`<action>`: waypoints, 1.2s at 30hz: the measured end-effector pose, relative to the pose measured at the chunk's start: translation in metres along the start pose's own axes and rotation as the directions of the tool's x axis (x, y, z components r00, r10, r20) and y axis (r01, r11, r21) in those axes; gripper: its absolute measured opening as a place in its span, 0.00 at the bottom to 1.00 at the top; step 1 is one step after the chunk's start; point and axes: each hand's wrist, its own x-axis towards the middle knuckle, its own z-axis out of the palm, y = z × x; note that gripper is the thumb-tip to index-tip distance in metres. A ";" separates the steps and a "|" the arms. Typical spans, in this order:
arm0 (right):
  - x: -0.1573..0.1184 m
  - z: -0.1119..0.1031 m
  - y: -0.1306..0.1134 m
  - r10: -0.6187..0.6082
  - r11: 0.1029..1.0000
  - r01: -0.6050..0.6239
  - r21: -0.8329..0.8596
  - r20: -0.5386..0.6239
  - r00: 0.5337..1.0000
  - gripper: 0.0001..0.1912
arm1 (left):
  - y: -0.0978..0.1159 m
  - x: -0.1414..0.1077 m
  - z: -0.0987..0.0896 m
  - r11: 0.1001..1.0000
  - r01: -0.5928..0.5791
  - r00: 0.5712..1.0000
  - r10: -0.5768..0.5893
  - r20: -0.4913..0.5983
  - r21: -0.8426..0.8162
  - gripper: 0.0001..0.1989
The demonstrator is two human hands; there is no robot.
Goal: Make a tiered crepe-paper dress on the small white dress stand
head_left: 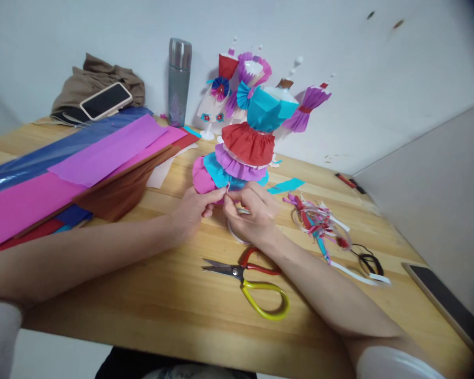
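A small dress form stands in front of me in a paper dress (256,145) with a turquoise bodice and ruffled tiers of red, purple, turquoise and pink. At the lowest tiers, the fingertips of my left hand (191,213) and my right hand (255,210) meet in a pinch. A small whitish strip (227,187) shows between them; my right fingers close on it. What my left fingers grip is partly hidden. Below my right hand, a pale round rim (237,235) peeks out. Scissors (237,271) with one red and one yellow handle lie open nearer to me.
Coloured paper sheets (114,150) cover the table's left. Behind them are a phone (106,100) on brown cloth (98,79) and a grey bottle (179,84). More small dressed forms (308,108) line the wall. Paper scraps (319,223) and another dark device (442,300) lie right.
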 end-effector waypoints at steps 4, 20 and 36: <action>-0.001 -0.001 0.001 -0.099 0.993 0.107 0.054 -0.126 0.987 0.09 | -0.009 0.007 -0.005 0.998 -0.052 0.994 0.054 0.100 -0.020 0.12; 0.006 -0.004 -0.003 -0.360 0.930 0.336 -0.148 -0.195 0.912 0.14 | -0.015 0.030 -0.009 0.998 -0.061 0.983 0.063 0.170 -0.018 0.11; 0.008 -0.011 -0.001 -0.340 0.928 0.290 -0.236 -0.213 0.916 0.11 | -0.016 0.037 -0.004 0.974 -0.167 0.911 0.211 0.354 -0.150 0.24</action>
